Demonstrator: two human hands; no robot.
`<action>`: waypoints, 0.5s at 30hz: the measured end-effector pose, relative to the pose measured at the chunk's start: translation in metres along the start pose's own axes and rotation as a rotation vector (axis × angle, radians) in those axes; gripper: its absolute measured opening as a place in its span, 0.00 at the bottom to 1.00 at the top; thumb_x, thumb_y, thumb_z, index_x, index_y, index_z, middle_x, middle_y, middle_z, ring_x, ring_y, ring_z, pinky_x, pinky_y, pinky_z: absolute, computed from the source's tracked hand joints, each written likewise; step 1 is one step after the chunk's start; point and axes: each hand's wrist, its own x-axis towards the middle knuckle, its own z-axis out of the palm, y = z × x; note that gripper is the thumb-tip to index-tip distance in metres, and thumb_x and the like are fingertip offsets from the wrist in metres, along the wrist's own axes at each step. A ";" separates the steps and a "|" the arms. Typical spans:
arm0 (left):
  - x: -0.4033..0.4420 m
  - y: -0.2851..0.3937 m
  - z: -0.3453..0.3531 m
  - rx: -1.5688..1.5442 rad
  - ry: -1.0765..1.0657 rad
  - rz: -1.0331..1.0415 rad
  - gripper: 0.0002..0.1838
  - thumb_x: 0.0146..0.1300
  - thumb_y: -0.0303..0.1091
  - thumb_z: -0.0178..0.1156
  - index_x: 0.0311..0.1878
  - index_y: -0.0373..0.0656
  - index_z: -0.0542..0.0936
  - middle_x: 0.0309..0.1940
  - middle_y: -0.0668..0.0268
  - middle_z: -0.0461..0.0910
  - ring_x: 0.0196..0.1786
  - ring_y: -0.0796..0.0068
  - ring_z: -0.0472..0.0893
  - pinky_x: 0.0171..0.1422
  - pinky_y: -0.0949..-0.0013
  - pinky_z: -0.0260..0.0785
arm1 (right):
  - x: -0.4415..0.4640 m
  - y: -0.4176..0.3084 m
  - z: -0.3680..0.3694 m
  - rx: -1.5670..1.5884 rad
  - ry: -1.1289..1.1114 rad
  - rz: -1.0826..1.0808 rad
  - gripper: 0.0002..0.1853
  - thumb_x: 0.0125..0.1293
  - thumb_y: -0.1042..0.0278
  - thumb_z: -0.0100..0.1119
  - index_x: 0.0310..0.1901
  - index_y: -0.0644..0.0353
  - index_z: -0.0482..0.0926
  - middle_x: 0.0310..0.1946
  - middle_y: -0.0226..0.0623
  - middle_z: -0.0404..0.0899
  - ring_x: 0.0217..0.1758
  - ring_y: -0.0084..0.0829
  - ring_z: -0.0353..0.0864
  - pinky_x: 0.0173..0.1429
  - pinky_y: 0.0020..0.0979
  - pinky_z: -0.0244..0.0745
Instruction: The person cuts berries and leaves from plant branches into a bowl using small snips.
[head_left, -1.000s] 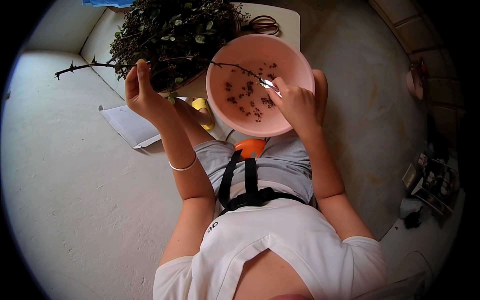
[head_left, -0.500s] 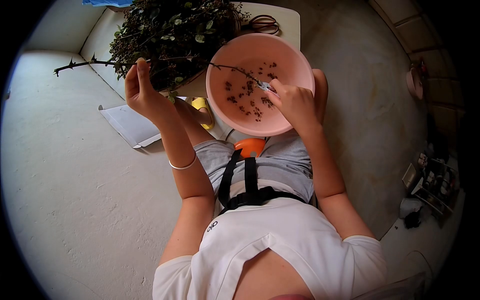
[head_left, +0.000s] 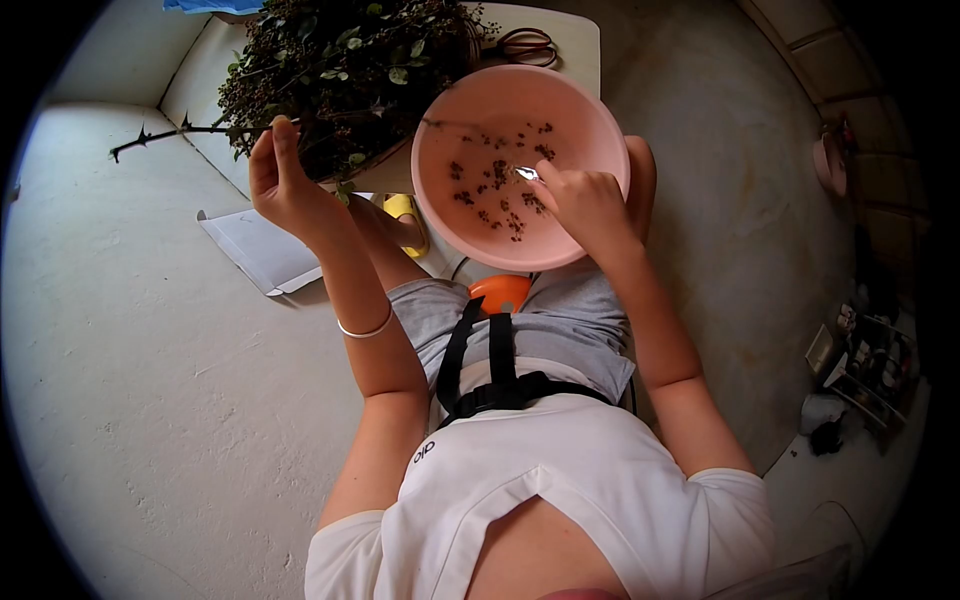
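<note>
Thorny stem's (head_left: 212,129) far end has swung, blurred, off the metal tool (head_left: 527,174); left hand (head_left: 290,190) pinches stem, right hand's (head_left: 596,207) fingers clasp tool. I'd pinch between thorns, over the pink basin (head_left: 500,92).

I see in head view the left hand (head_left: 290,190) pinching a stem (head_left: 165,135), the right hand (head_left: 592,207) gripping a shiny object (head_left: 527,174) over clusters (head_left: 515,228) in a basin (head_left: 470,105); scissors (head_left: 526,45) lie on the worktop (head_left: 577,62).

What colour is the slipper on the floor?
The slipper is yellow; the head view shows it best.
</note>
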 end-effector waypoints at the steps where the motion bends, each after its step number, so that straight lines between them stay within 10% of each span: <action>1: 0.000 -0.001 -0.001 -0.004 -0.002 0.003 0.05 0.64 0.25 0.64 0.41 0.33 0.82 0.35 0.62 0.85 0.39 0.78 0.82 0.49 0.77 0.75 | -0.001 0.001 0.003 -0.007 -0.004 0.002 0.11 0.65 0.57 0.60 0.34 0.55 0.74 0.18 0.38 0.77 0.23 0.41 0.81 0.28 0.40 0.75; 15: 0.022 -0.018 -0.037 -0.164 0.000 -0.195 0.08 0.69 0.28 0.58 0.44 0.34 0.81 0.35 0.65 0.82 0.40 0.78 0.79 0.54 0.71 0.72 | -0.013 0.029 -0.009 0.371 0.212 0.220 0.12 0.67 0.57 0.60 0.42 0.58 0.78 0.18 0.38 0.78 0.21 0.33 0.82 0.26 0.34 0.75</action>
